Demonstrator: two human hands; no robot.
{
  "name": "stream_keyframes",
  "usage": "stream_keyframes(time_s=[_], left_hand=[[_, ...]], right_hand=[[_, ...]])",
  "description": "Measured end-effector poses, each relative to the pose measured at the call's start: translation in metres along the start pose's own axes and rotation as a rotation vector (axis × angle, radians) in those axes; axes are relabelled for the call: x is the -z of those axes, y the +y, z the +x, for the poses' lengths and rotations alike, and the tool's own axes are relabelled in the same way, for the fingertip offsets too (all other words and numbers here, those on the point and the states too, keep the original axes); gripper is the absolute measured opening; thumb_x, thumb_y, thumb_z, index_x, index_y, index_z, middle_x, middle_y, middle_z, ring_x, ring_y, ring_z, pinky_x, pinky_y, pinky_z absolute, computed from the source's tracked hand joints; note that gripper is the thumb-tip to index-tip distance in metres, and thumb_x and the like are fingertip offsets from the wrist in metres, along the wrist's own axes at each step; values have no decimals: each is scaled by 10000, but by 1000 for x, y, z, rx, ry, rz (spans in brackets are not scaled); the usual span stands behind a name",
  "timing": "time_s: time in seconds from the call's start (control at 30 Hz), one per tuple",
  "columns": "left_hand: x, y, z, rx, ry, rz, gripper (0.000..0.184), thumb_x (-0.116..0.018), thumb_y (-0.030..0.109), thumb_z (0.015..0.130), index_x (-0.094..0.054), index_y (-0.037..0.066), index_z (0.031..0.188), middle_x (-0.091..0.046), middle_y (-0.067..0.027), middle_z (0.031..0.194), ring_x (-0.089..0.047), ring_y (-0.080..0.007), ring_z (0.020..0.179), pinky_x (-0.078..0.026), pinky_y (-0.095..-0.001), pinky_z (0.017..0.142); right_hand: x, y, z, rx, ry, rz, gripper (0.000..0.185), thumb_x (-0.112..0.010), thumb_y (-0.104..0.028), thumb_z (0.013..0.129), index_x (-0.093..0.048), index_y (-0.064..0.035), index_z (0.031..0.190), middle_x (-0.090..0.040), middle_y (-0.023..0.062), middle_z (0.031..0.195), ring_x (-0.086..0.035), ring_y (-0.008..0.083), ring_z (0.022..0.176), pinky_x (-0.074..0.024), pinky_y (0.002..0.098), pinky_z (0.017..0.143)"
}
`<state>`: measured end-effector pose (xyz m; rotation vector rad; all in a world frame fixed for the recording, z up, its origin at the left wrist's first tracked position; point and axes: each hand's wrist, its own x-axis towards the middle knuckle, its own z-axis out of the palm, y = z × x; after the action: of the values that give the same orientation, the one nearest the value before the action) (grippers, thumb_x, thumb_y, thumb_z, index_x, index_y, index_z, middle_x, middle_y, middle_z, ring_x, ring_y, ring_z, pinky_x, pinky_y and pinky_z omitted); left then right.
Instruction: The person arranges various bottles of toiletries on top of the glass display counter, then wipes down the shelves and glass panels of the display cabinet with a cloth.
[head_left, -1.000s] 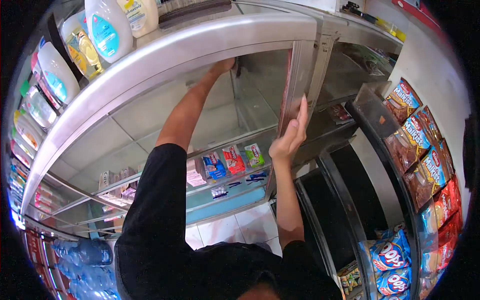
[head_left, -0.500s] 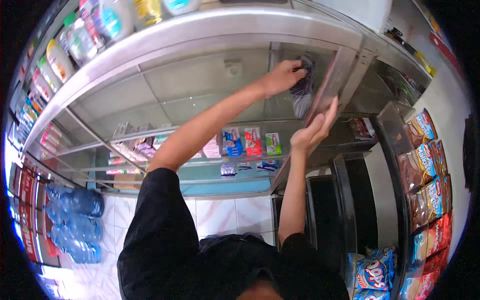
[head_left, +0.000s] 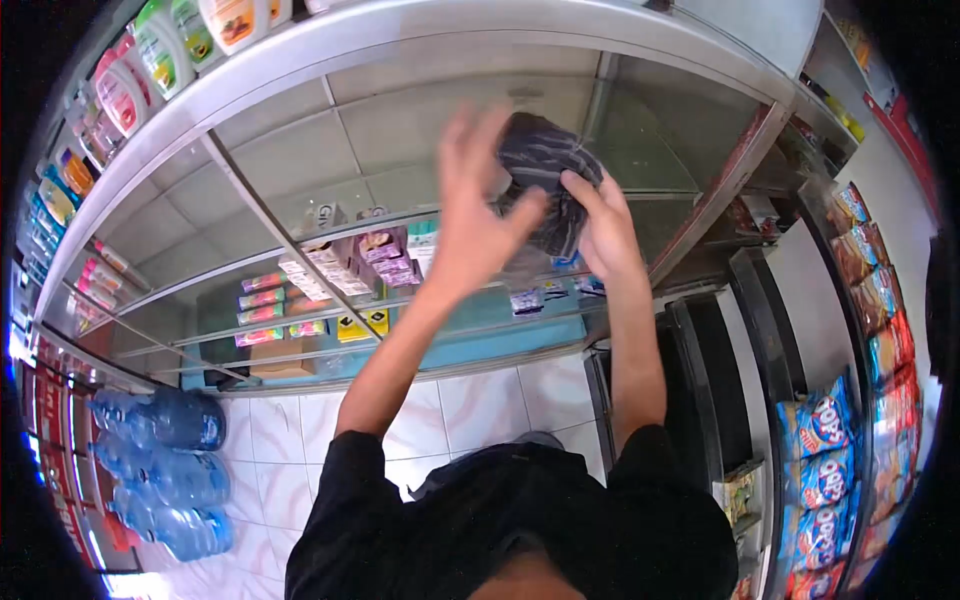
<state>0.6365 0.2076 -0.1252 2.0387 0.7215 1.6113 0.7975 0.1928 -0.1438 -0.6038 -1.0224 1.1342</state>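
A dark bundle with pale stripes (head_left: 535, 145), which looks like folded cloth in clear plastic, is held up in front of the glass display cabinet. My right hand (head_left: 610, 230) grips it from the right, with the thumb across its front. My left hand (head_left: 475, 215) is at its left side, fingers spread and blurred by motion; the thumb overlaps the bundle's lower left part. Whether the left thumb touches it I cannot tell. Below and behind my hands, the cabinet's lower shelf bears purple boxes (head_left: 388, 250).
The cabinet's metal frame (head_left: 420, 52) curves across the top, with bottles (head_left: 160, 45) above it. Large blue water jugs (head_left: 185, 475) lie on the tiled floor (head_left: 430, 420) at left. Blue snack packs (head_left: 822, 475) hang at right beside dark rack panels (head_left: 710, 375).
The dark bundle has moved left, away from the cabinet's right end. My right hand now grips it, and my left hand has let go and opened. The camera view has shifted.
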Motion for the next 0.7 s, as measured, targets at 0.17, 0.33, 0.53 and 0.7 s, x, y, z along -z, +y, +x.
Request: stream_keyframes(time_s=[0.17, 0.33, 0.53, 0.7], left_hand=[[50, -20, 10, 556, -170, -497, 567, -777, 215, 805, -559, 4, 1285, -564, -140, 1233, -586, -203, 1010, -503, -334, 844], [65, -33, 5, 565, -262, -387, 482, -743, 249, 855, -595, -19, 1228, -679, -87, 1089, -602, -149, 999, -454, -301, 914], [55, -28, 5, 610, -363, -594, 610, -757, 263, 845, -521, -16, 1333, -645, -98, 1177, -595, -171, 1075, -461, -324, 956], [28, 2, -30, 556, -343, -480, 541, -726, 97, 856, -490, -18, 1329, -606, -75, 1204, -563, -142, 1081, -445, -292, 949]], right_hand=[[-11, -9, 21, -161, -167, -242, 364, -648, -149, 934, -581, 15, 1251, -671, 67, 1103, -626, 122, 973, -504, 270, 843], [-8, -44, 24, -98, -287, -640, 305, -695, -200, 901, -652, 31, 1095, -686, 53, 1003, -623, 107, 895, -492, 252, 800], [15, -54, 24, -100, -289, -631, 280, -732, -213, 875, -647, -6, 1042, -656, 31, 998, -591, 111, 944, -462, 262, 853], [46, -79, -3, -26, -444, -726, 263, -737, -155, 869, -611, -15, 1054, -627, 11, 1000, -563, 101, 995, -451, 270, 882]])
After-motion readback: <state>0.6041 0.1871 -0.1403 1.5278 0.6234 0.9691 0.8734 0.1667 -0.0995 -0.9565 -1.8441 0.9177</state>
